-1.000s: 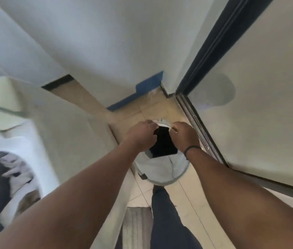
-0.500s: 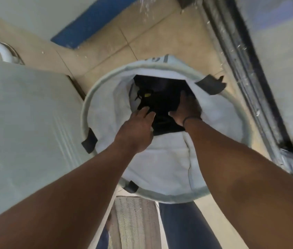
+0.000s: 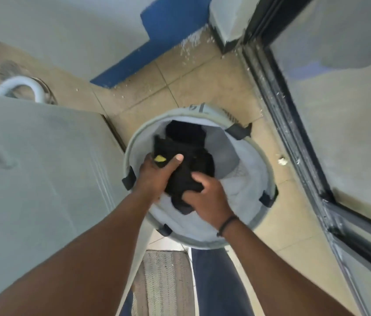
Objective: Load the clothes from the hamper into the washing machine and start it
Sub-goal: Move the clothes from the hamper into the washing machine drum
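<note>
Both hands in the hamper: left hand and right hand clutch the dark clothes at centre. Soft, light, floppy; I'd gather the trailing twelve-o'clock end.

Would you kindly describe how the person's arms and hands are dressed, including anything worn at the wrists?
Both forearms are bare, with no sleeves in view and no gloves. The left hand shows no ring or band. The right hand has a thin dark band round its wrist, cord-like. No watch shows on either wrist. Dark blue trousers show below the arms.
</note>
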